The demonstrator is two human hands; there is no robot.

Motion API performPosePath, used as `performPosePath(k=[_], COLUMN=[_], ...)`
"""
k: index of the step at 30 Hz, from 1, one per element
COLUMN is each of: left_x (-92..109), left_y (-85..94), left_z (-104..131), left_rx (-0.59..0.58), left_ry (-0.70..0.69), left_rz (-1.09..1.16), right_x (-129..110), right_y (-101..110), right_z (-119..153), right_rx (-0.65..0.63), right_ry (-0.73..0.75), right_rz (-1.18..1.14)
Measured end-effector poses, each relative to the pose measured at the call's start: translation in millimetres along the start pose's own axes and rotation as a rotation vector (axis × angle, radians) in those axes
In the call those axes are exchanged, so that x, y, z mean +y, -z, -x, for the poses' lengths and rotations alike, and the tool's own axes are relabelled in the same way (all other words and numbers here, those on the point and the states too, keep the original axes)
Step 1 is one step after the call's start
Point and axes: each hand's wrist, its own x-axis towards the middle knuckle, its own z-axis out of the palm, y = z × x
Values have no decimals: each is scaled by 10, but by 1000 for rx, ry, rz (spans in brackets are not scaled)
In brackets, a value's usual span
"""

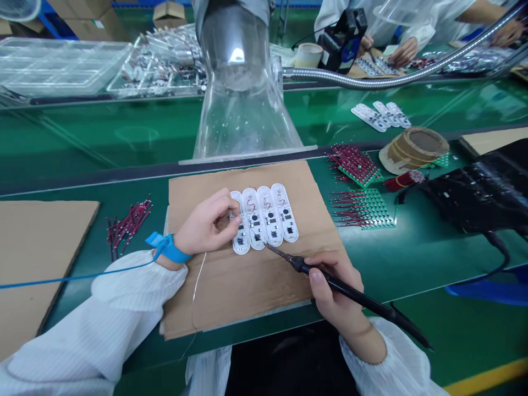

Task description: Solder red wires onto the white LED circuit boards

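My right hand (336, 280) is closed round the black handle of a soldering iron (350, 291), whose tip is at the lower part of the white boards. Several white oval boards (270, 217) with black parts and thin red wires lie side by side on a cardboard sheet (256, 291). My left hand (216, 220), wearing a blue wrist strap (169, 247), is over the leftmost board with thumb and forefinger pinched together. A thin solder wire (198, 278) trails below this hand; whatever the fingertips hold is too small to make out.
Dark red wires (128, 225) lie at left. On the right are green boards with red wires (363, 208), a round tape roll (416, 147) and a black device (487, 192). A clear fume hood (247, 115) stands behind the cardboard. Another person's hands (402, 53) work across the bench.
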Motion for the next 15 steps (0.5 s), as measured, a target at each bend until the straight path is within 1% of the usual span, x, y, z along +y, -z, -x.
performPosePath(k=[6,11,15], left_x=[9,17,23], left_y=[3,5,13], left_z=[-3,-10,-16], left_rx=[0,-27,-25], left_ry=[0,2,-5], left_rz=[16,15,24], right_x=[32,39,34], right_y=[5,8,1], right_z=[20,21,26], right_rx=[10,-42,-11], right_ry=[-22,-9,-26], right_rz=[-36,-16,-35])
